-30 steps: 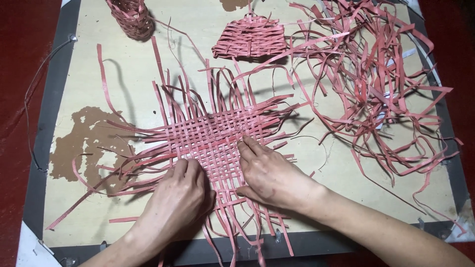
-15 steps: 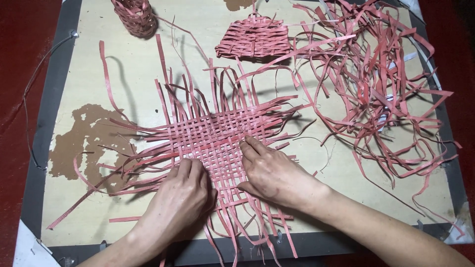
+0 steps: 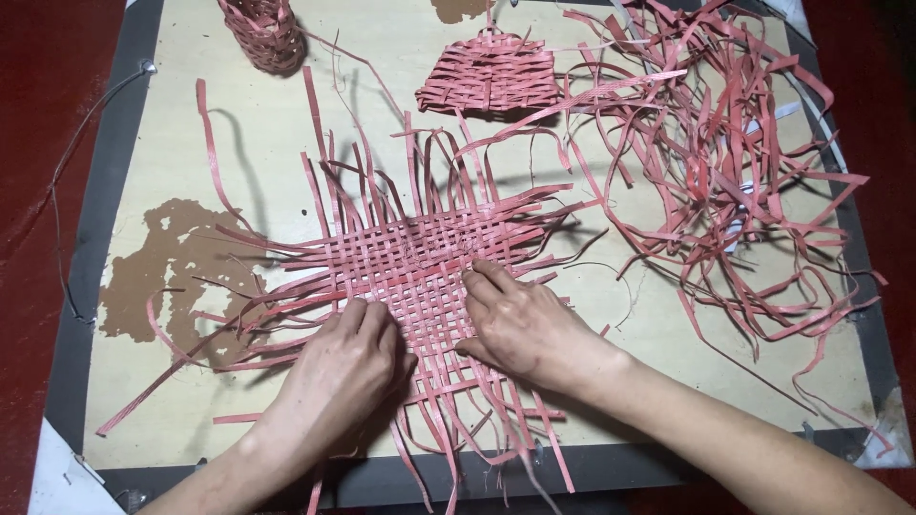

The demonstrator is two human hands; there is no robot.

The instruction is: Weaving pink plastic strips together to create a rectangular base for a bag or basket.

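Pressing flat on woven mat (image 3: 410, 257): left hand (image 3: 343, 367) & right hand (image 3: 525, 329), apparently gripping nothing.

The mat (image 3: 410, 262) is woven of flat, thin red-pink strips with a slight plastic-like sheen. The loose strips (image 3: 735, 181) look the same, springy and curled. The board (image 3: 592, 57) is pale, matt and smooth, like plywood; a brown patch (image 3: 176, 267) shows rough, peeled surface. Its frame (image 3: 105, 219) is dull grey. The floor (image 3: 38, 114) looks dark red with a faint gloss.
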